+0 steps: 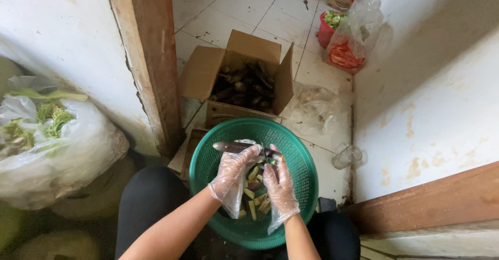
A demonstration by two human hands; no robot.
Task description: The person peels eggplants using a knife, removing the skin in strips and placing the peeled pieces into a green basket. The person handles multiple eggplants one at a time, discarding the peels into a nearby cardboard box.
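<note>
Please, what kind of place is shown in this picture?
Probably the back area of a home or small kitchen, where vegetables are prepared on the floor. A green basket holds cut pieces, an open cardboard box of dark vegetables stands on the tiled floor, and a plastic bag of greens lies nearby.

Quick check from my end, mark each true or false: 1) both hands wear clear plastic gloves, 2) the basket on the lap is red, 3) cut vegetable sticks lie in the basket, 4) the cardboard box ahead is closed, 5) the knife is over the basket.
1) True: the left hand and right hand both wear clear plastic gloves.
2) False: the basket is green.
3) True: pale cut sticks lie in its bottom.
4) False: the cardboard box stands open, with dark vegetables inside.
5) True: the knife is held over the basket, at the left hand.
</note>
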